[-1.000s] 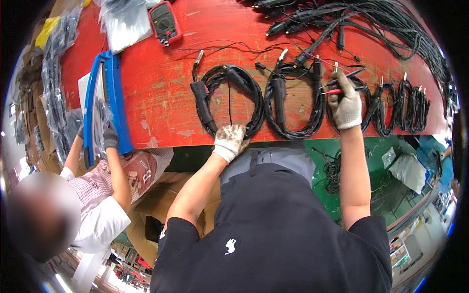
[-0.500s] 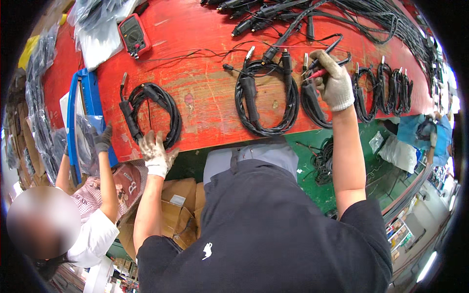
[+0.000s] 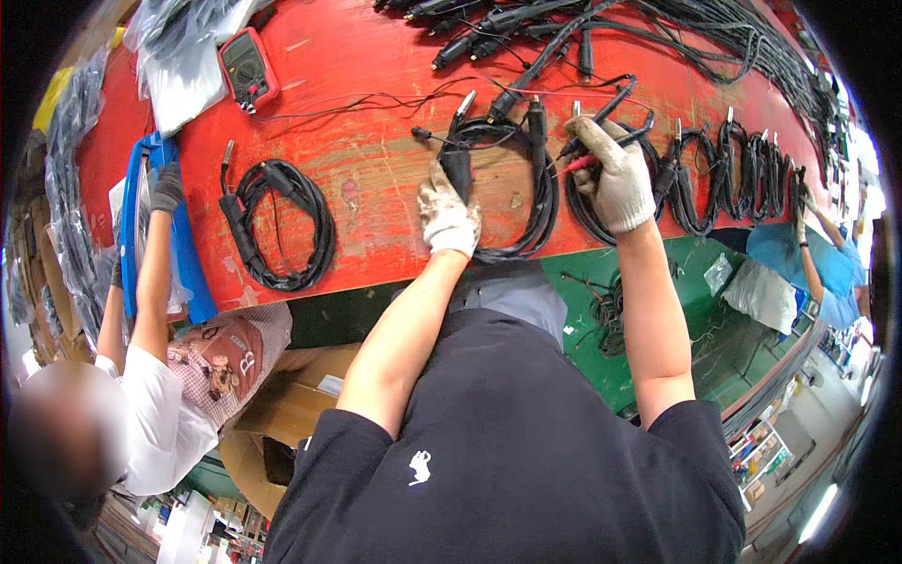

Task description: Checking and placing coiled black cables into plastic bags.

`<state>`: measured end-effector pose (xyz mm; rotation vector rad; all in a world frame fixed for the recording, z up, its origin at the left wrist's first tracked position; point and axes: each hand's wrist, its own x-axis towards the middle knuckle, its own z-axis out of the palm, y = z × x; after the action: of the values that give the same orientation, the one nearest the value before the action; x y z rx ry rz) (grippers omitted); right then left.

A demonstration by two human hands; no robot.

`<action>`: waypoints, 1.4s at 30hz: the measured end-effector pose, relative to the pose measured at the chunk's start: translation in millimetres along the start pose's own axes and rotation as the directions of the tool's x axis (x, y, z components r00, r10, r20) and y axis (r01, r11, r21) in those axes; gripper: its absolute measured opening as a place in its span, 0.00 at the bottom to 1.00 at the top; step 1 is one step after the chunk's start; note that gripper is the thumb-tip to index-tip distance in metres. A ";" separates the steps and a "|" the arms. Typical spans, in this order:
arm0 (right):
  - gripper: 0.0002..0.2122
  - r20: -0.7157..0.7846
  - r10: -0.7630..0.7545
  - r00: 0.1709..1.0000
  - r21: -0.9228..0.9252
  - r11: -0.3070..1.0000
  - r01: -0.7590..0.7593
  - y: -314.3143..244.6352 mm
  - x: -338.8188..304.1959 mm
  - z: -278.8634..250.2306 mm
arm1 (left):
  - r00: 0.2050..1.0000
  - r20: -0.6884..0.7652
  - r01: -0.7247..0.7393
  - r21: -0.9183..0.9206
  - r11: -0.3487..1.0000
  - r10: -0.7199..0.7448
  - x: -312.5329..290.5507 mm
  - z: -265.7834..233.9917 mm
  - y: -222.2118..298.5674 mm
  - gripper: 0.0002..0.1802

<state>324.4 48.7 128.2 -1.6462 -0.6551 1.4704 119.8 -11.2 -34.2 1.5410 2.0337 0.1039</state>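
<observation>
My left hand (image 3: 449, 214), in a soiled white work glove, is closed round the black handle of a coiled welding torch (image 3: 546, 202) on the red table. My right hand (image 3: 615, 183), gloved too, pinches a pair of test probes, the red probe (image 3: 580, 164) pointing left toward that coil. Thin leads run from the probes across the table toward a red-framed multimeter (image 3: 246, 70) at the far left. Another coiled torch (image 3: 324, 230) lies by itself to the left. Behind and right of my right hand stand several more coils (image 3: 693, 193).
Black torches and cables (image 3: 733, 47) pile up along the far edge. At left, a co-worker's dark-gloved hand (image 3: 167, 188) touches a blue sealing machine (image 3: 193, 263); clear plastic bags (image 3: 183, 89) lie beyond. Another person (image 3: 827, 254) works at far right. A cardboard box (image 3: 301, 385) stands below the table.
My left hand has left the left coil and moved right onto the middle torch's handle. My right hand has shifted slightly left and down with the probes. The co-worker's hand has moved up the blue machine.
</observation>
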 end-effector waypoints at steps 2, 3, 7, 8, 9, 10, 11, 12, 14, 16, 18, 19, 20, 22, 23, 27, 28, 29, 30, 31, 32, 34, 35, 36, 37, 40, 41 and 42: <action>0.12 -0.039 -0.027 0.999 0.051 0.998 0.029 0.2 1.6 2.1 | 0.996 0.002 -0.090 0.033 0.995 0.090 5.7 2.2 -31.0 0.57; 0.12 -0.031 -0.023 0.999 0.053 0.998 0.025 -0.1 1.0 5.6 | 0.994 0.075 -0.082 0.035 0.996 0.079 8.1 3.2 -55.0 0.59; 0.12 -0.011 -0.060 0.998 0.035 0.998 0.061 -6.0 4.8 22.7 | 0.981 -0.169 -0.092 0.037 0.995 0.097 8.5 -24.1 -119.8 0.59; 0.12 0.006 -0.090 0.996 0.016 0.996 0.090 -8.3 5.5 30.8 | 0.995 -0.079 0.053 -0.086 0.995 -0.060 6.3 -54.0 -113.7 0.60; 0.12 0.025 -0.118 0.993 -0.003 0.993 0.119 -7.6 6.8 39.3 | 0.993 -0.107 0.047 0.026 0.999 -0.044 13.6 -45.6 -141.6 0.61; 0.11 0.047 -0.113 0.993 0.018 0.994 0.112 -3.7 11.2 46.0 | 0.991 -0.128 0.022 -0.036 0.999 -0.026 14.5 -59.9 -145.3 0.62; 0.11 0.062 -0.111 0.992 0.025 0.994 0.109 0.1 14.5 55.0 | 0.989 -0.150 -0.008 -0.100 0.995 -0.007 17.0 -75.7 -145.9 0.62; 0.11 0.072 -0.133 0.988 0.062 0.990 0.129 4.3 17.4 63.9 | 0.995 -0.098 0.016 -0.085 0.996 -0.025 20.3 -81.4 -147.4 0.62; 0.11 0.081 -0.165 0.983 0.109 0.982 0.156 13.7 24.9 80.6 | 0.996 -0.074 0.044 -0.037 0.998 -0.047 23.6 -93.7 -136.5 0.61; 0.11 0.094 -0.161 0.982 0.140 0.979 0.147 21.4 30.3 98.0 | 0.966 -0.258 0.024 0.028 0.999 -0.016 28.3 -98.2 -131.5 0.48; 0.12 0.082 -0.159 0.984 0.157 0.977 0.145 27.2 31.0 107.0 | 0.951 -0.290 0.087 -0.080 0.993 -0.106 53.0 -111.1 -120.2 0.38; 0.12 0.067 -0.158 0.985 0.150 0.978 0.147 29.7 31.1 112.8 | 0.939 -0.273 0.167 -0.169 0.971 -0.209 70.7 -114.1 -121.3 0.35; 0.12 0.051 -0.158 0.986 0.142 0.979 0.149 30.9 32.3 117.9 | 0.951 -0.179 0.225 -0.154 0.962 -0.251 91.9 -115.1 -128.5 0.34; 0.12 0.051 -0.152 0.987 0.130 0.981 0.144 30.9 34.8 124.3 | 0.954 -0.091 0.273 -0.124 0.954 -0.285 119.7 -114.3 -143.0 0.31; 0.12 0.056 -0.139 0.989 0.124 0.984 0.132 31.4 34.9 127.4 | 0.954 -0.102 0.271 -0.113 0.956 -0.282 127.0 -114.2 -151.2 0.30; 0.12 -0.006 -0.112 0.994 0.087 0.990 0.112 34.2 41.8 119.0 | 0.947 -0.256 0.113 -0.299 0.947 -0.193 132.8 -105.1 -140.0 0.22; 0.13 -0.004 -0.115 0.993 0.093 0.989 0.115 34.1 43.9 119.1 | 0.836 -0.523 -0.189 0.009 0.982 0.165 128.1 -101.2 -138.0 0.22; 0.13 -0.030 -0.108 0.994 0.096 0.989 0.110 36.2 46.4 116.9 | 0.841 -0.523 -0.207 -0.079 0.975 0.137 116.8 -105.6 -120.6 0.23; 0.12 -0.031 -0.108 0.994 0.096 0.989 0.110 38.2 48.1 115.1 | 0.866 -0.462 -0.324 -0.234 0.917 0.189 111.3 -103.0 -105.9 0.22; 0.12 -0.020 -0.109 0.994 0.096 0.989 0.111 37.9 48.3 116.1 | 0.879 -0.412 -0.408 -0.387 0.827 0.240 105.6 -101.1 -97.4 0.22; 0.14 -0.008 -0.093 0.996 0.057 0.994 0.093 37.2 47.3 117.4 | 0.889 -0.296 -0.456 -0.500 0.736 0.350 101.0 -96.9 -95.3 0.20; 0.13 -0.002 -0.052 0.999 0.077 0.996 0.052 40.3 46.8 120.1 | 0.836 -0.172 -0.518 -0.563 0.644 0.521 88.9 -94.9 -80.5 0.17; 0.13 0.008 -0.039 0.999 0.088 0.995 0.038 41.8 47.2 121.3 | 0.771 -0.184 -0.597 -0.541 0.593 0.609 88.2 -96.9 -74.1 0.16; 0.13 0.003 -0.044 0.999 0.077 0.996 0.044 42.3 45.9 121.9 | 0.748 -0.192 -0.623 -0.533 0.573 0.635 87.2 -95.9 -71.1 0.15; 0.13 0.016 -0.058 0.998 0.065 0.996 0.057 44.3 45.3 121.8 | 0.725 -0.200 -0.647 -0.524 0.554 0.659 85.3 -97.6 -68.6 0.14; 0.13 0.028 -0.065 0.997 0.073 0.995 0.063 51.3 45.4 122.3 | 0.759 -0.139 -0.556 -0.647 0.521 0.636 81.8 -100.6 -65.6 0.13; 0.12 0.048 -0.061 0.997 0.085 0.995 0.057 49.8 43.7 124.7 | 0.752 -0.126 -0.565 -0.629 0.534 0.647 81.3 -101.9 -69.0 0.13; 0.12 0.069 -0.057 0.996 0.098 0.994 0.051 50.4 42.5 126.6 | 0.756 -0.108 -0.551 -0.639 0.537 0.646 80.7 -101.9 -70.8 0.13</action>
<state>202.2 85.4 64.3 -1.4974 -0.6530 1.5041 -3.8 66.3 -9.7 1.6292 1.0562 0.8510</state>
